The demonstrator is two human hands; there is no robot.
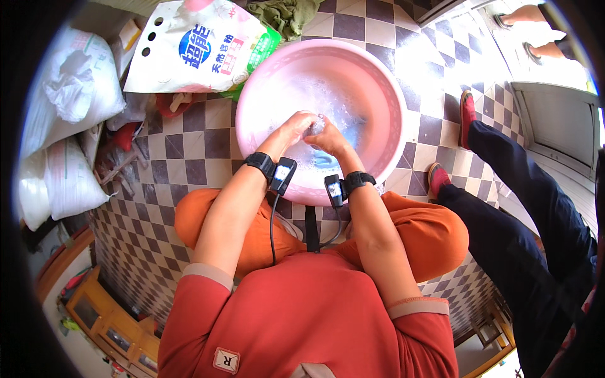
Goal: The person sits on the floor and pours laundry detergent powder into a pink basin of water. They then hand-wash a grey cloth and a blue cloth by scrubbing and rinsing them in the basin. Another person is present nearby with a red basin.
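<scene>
My left hand (298,125) and my right hand (329,138) meet above the middle of a pink plastic basin (394,141). Between them they grip a small sudsy bunch of wet cloth (317,125), mostly covered by my fingers. Light blue fabric (326,160) lies in the foamy water just below and to the right of my hands; whether it joins the bunch cannot be made out. White suds (288,94) float across the basin's left side. Each wrist wears a black strap with a small cabled device.
A large detergent bag (160,61) leans by the basin's far left rim, with a green cloth (288,16) behind it. White woven sacks (75,175) are piled at left. Another person's dark-trousered legs (510,189) stand close on the right; someone else's feet (534,52) show beyond the doorway.
</scene>
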